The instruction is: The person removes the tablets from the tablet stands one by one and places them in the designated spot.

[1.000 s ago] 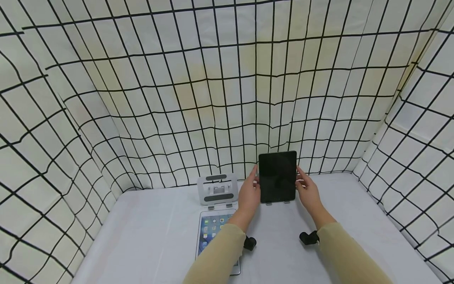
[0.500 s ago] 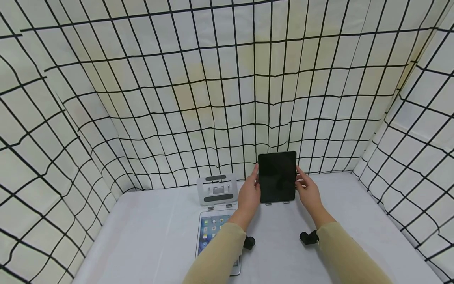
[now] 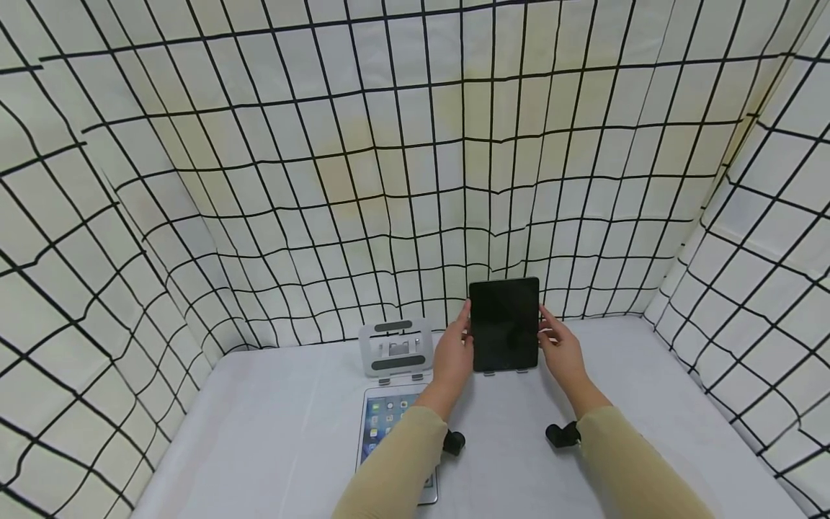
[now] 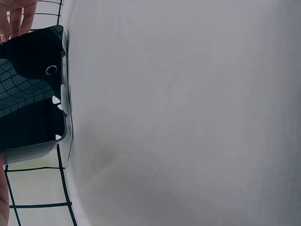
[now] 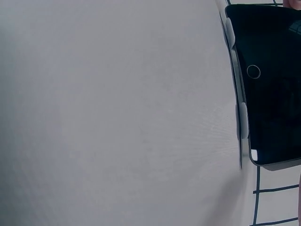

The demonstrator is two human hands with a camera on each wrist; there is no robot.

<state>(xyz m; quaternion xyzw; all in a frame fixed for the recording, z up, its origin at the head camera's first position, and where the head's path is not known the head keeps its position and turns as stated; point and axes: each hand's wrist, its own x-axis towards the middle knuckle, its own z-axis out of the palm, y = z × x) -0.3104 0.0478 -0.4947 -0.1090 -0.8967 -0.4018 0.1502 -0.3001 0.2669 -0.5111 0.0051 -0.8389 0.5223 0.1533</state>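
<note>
A black tablet (image 3: 504, 324) with a dark screen stands upright, tilted slightly back, at the rear of the table. Two small grey lips of a stand show under its lower edge; the tablet hides the rest of that stand. My left hand (image 3: 454, 352) holds the tablet's left edge, and my right hand (image 3: 561, 352) holds its right edge. Some fingertips are hidden. In the left wrist view the tablet's round home button (image 4: 51, 70) shows, and fingers (image 4: 16, 19) of the other hand are at the far edge. The right wrist view shows the tablet's lower end (image 5: 270, 94) over the lips.
Left of the black tablet stands a grey tablet stand (image 3: 396, 349) with dark pads. In front of it lies a white tablet (image 3: 382, 414) with a lit screen, partly under my left forearm. Black wrist mounts (image 3: 563, 435) hang below the sleeves. Grid-patterned white cloth walls (image 3: 402, 180) surround the white table (image 3: 272, 432).
</note>
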